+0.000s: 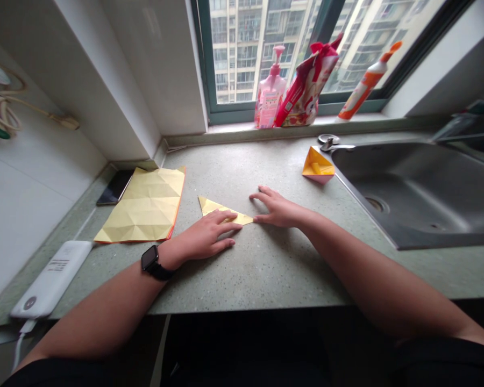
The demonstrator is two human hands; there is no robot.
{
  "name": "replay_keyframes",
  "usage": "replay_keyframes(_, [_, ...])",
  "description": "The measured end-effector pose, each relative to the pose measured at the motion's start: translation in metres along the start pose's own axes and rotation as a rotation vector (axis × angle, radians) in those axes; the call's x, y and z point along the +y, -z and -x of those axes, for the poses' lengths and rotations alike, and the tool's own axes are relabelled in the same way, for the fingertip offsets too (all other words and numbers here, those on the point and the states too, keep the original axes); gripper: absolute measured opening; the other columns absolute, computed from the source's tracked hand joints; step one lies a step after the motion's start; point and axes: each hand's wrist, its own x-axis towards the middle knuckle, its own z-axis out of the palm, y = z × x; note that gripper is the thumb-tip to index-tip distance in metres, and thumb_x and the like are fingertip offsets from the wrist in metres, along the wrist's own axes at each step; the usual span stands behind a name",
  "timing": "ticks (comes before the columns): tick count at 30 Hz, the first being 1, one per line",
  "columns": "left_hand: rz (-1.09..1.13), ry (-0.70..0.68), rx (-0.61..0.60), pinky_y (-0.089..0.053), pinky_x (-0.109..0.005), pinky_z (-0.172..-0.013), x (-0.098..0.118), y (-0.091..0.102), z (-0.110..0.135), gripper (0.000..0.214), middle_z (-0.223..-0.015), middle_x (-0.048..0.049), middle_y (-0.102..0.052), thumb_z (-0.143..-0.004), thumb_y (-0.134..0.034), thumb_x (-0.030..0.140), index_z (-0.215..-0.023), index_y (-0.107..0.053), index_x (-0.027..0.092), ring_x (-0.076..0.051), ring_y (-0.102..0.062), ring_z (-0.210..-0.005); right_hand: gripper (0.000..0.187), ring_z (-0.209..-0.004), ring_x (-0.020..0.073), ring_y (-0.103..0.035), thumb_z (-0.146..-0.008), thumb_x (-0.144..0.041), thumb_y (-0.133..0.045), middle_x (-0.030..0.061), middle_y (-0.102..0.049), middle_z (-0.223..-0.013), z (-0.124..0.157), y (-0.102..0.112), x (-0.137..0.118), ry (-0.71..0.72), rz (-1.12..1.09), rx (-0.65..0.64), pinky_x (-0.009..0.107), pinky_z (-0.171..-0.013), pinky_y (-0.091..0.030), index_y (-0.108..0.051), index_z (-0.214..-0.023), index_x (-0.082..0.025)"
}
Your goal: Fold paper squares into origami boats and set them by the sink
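A folded yellow paper triangle [221, 210] lies flat on the speckled green countertop [250, 274], its long edge running toward the right. My left hand [204, 235] rests palm-down on it, fingers together, covering its lower middle. A black smartwatch [150, 262] circles that wrist. My right hand [276, 208] lies spread on the counter, its thumb beside the triangle's right tip. To the left lies a creased yellow paper sheet [143, 207] with orange edges. A folded paper piece [318, 164] in yellow and pink sits farther back.
A steel sink [411, 193] with a faucet base [329, 143] lies right. A phone [115, 187] sits partly under the creased sheet, and a white power bank [50, 279] with a cable lies at the left edge. Several bottles and a pink package stand on the windowsill [294, 129].
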Motion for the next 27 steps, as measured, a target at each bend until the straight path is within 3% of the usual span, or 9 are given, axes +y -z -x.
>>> replay_keyframes(8, [-0.006,0.004,-0.002,-0.044,-0.055,-0.129,0.0,0.0,0.001,0.037,-0.159,-0.0148,-0.06,-0.109,-0.066,0.034,-0.144,-0.071,0.024,-0.034,-0.055,-0.15,0.063,-0.166,0.0373,-0.036,-0.097,-0.048,-0.078,0.0148,-0.038,-0.178,0.003,0.012,-0.003,-0.045,-0.137,0.033,0.062,-0.134,-0.034,-0.061,-0.156,-0.032])
replay_keyframes(15, [-0.024,-0.003,-0.007,-0.043,-0.057,-0.13,-0.002,-0.002,0.002,0.041,-0.162,-0.0148,-0.058,-0.109,-0.067,0.035,-0.148,-0.069,0.024,-0.035,-0.051,-0.154,0.068,-0.168,0.042,-0.029,-0.094,-0.055,-0.083,0.0133,-0.037,-0.18,0.003,-0.01,-0.025,0.03,-0.043,0.047,0.071,-0.135,-0.025,-0.06,-0.156,-0.036])
replay_keyframes(22, [-0.012,0.014,-0.025,-0.041,-0.06,-0.132,-0.001,-0.002,0.002,0.041,-0.164,-0.0163,-0.057,-0.11,-0.066,0.035,-0.149,-0.069,0.023,-0.036,-0.051,-0.155,0.084,-0.168,0.0451,-0.029,-0.088,-0.058,-0.087,0.0146,-0.037,-0.18,0.002,0.0,-0.007,-0.035,0.002,-0.009,0.069,-0.135,-0.027,-0.057,-0.162,-0.033])
replay_keyframes(27, [-0.006,0.028,-0.039,-0.039,-0.058,-0.134,-0.001,-0.001,0.002,0.042,-0.165,-0.0155,-0.056,-0.109,-0.067,0.035,-0.149,-0.069,0.023,-0.036,-0.049,-0.157,0.077,-0.168,0.0442,-0.03,-0.087,-0.054,-0.087,0.0133,-0.044,-0.177,0.004,0.007,-0.002,-0.01,-0.068,-0.012,0.068,-0.135,-0.028,-0.063,-0.157,-0.032])
